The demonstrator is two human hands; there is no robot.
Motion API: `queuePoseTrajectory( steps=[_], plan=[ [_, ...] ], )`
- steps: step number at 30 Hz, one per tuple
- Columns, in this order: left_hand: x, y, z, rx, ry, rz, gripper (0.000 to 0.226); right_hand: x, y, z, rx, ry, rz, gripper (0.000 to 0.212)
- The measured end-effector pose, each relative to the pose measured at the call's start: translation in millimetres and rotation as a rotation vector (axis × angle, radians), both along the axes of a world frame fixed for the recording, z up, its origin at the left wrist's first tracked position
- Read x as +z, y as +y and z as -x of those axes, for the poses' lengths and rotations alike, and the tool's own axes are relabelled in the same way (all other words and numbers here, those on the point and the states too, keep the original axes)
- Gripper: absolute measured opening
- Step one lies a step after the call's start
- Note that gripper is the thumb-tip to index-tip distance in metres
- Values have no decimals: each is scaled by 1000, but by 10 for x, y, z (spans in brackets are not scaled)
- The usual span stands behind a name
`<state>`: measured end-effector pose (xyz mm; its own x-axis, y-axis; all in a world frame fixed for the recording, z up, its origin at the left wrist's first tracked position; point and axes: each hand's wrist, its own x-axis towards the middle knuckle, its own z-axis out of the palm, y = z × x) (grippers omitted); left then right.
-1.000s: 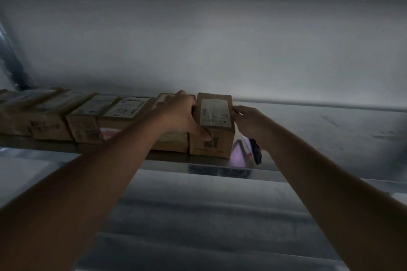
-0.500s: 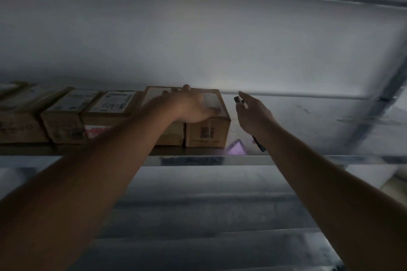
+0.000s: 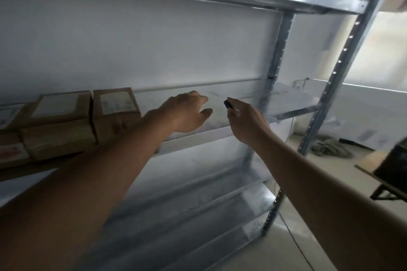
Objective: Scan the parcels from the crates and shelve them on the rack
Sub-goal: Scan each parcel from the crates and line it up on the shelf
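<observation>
I am extending both forearms toward the rack [image 3: 284, 50]. My left hand [image 3: 187, 112] is hovering released, fingers loosely spread, holding nothing, just above the bare stretch of shelf [image 3: 286, 103]. My right hand [image 3: 246, 123] is grasping a small dark scanner [image 3: 229, 104], whose tip is protruding above the thumb; the two hands are near each other but apart.

The end parcel [image 3: 116, 114] is sitting on the shelf to the left of my left hand, clear of the fingers and flush against the next parcel [image 3: 59, 125] in the row.

Procedure, as I judge it: this parcel is placed, so I am clearing both hands straight back off the shelf without dragging the box, keeping the scanner gripped firmly, and leaving the open space under my hands for the next parcel.

Change from half a second ago: my left hand was resting on top of the end parcel; it is now off it and further right. The view is also swinging right, exposing the rack upright.
</observation>
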<state>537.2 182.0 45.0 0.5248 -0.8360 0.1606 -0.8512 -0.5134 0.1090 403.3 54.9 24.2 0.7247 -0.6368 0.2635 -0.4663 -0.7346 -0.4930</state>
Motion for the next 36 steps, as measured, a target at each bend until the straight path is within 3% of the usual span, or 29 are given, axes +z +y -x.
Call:
queuePoseTrajectory(
  steps=[14,21,26,36],
  plan=[
    [-335,-2391,2103,-362,2,-72,44,-501,-2008,2418,-333,25,47,44],
    [-602,-3594,3148,-538,16,-140,58,-858,-2910,3579,-553,55,31,50],
    [-722,-4469,3752,-704,-10,-168,58,-1085,-3560,4236,-696,38,-16,58],
    [-1064,-6511,4657,-970,117,-194,51,-1380,-5019,5294,-953,119,-12,51]
  ],
)
